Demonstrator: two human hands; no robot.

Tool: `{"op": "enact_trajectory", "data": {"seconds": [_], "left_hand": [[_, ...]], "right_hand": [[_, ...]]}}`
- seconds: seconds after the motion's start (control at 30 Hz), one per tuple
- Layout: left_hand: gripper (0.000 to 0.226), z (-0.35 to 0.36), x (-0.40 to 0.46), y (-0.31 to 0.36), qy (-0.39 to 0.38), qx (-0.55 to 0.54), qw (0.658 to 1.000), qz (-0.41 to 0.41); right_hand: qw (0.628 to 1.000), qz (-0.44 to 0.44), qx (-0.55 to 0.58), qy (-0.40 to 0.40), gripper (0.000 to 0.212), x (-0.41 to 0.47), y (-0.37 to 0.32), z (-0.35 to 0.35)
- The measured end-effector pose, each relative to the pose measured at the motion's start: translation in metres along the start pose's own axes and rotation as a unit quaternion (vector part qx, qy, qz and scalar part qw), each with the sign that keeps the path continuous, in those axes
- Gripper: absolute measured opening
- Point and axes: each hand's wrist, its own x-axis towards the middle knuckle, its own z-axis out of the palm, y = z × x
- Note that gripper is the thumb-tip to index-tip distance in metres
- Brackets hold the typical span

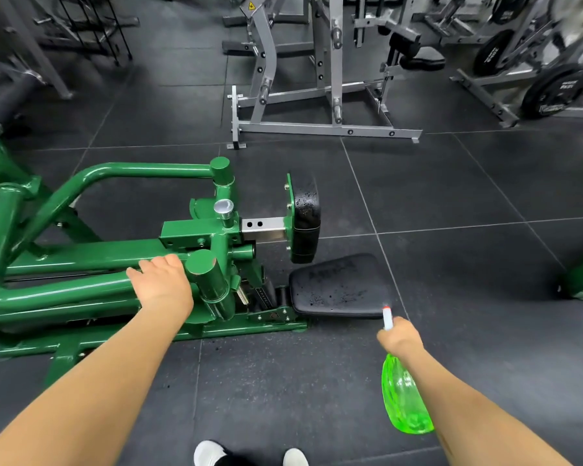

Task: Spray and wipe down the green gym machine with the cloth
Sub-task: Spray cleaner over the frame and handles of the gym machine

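Resting on a tube of the green gym machine (81, 253), the left hand (164, 280) lies palm down with its fingers draped loosely over the paint, not clamped round it and carrying nothing. The right hand (400, 338) holds the spray bottle (403, 398) by its neck, its grip wrapped tight round the trigger head, with the white nozzle (387, 317) aimed toward the seat pad (337, 285). The machine sits low on the rubber floor (451, 196), to the person's left and front, its seat pad just ahead of the nozzle and its upright back pad (305, 218) just behind that. Both pads show dark droplets, so spraying looks partly done; no cloth is visible anywhere in view.

The bottle is translucent green plastic, light and fairly rigid, and likely slick if wet; the neck under the trigger is the sensible place to hold it, as now. The frame is welded steel, heavy and fixed, so it can be leaned on but not shifted. Its glossy paint will probably be slippery once sprayed. The pads look like padded vinyl, soft under pressure, and should take a firm wipe without harm
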Motion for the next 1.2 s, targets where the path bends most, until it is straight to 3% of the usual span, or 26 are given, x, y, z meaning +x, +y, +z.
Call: {"op": "enact_trajectory", "data": {"seconds": [0.23, 0.3, 0.37, 0.43, 0.5, 0.53, 0.6, 0.67, 0.77, 1.03, 1.2], "left_hand": [[0.076, -0.007, -0.006, 0.003, -0.029, -0.023, 0.999, -0.026], [0.085, -0.006, -0.011, 0.006, -0.007, -0.122, 0.992, -0.043], [0.089, -0.008, -0.022, 0.015, 0.097, -0.248, 0.963, -0.032], [0.092, -0.014, -0.036, 0.034, 0.231, -0.262, 0.935, 0.061], [0.087, -0.024, -0.051, 0.062, 0.292, -0.25, 0.896, 0.222], [0.082, -0.028, -0.058, 0.077, 0.263, -0.248, 0.881, 0.304], [0.073, -0.031, -0.068, 0.11, 0.121, -0.221, 0.881, 0.401], [0.07, -0.026, -0.074, 0.138, 0.005, -0.17, 0.893, 0.416], [0.069, -0.018, -0.081, 0.17, -0.082, -0.139, 0.902, 0.4], [0.066, 0.011, -0.071, 0.21, -0.136, -0.111, 0.904, 0.389], [0.063, 0.023, -0.064, 0.206, -0.143, -0.097, 0.908, 0.381]], "right_hand": [[0.999, 0.008, 0.028, 0.016, 0.037, 0.007, -0.006, -0.013], [0.999, 0.007, 0.034, 0.008, 0.035, 0.007, -0.005, -0.015], [0.999, 0.003, 0.038, 0.004, 0.031, 0.007, -0.002, -0.015], [0.999, 0.004, 0.045, 0.003, 0.031, 0.007, 0.001, -0.015], [0.999, 0.006, 0.047, 0.001, 0.031, 0.006, 0.005, -0.015], [0.999, 0.005, 0.044, -0.001, 0.031, 0.006, 0.006, -0.014], [0.999, 0.006, 0.045, 0.0, 0.03, 0.011, 0.009, -0.013], [0.999, 0.011, 0.038, -0.002, 0.029, 0.014, 0.012, -0.011], [0.999, 0.026, 0.034, -0.015, 0.029, 0.023, 0.019, -0.005], [0.998, 0.036, 0.028, -0.045, 0.03, 0.046, 0.037, 0.023], [0.997, -0.006, 0.008, -0.078, 0.03, 0.05, 0.023, 0.032]]}}
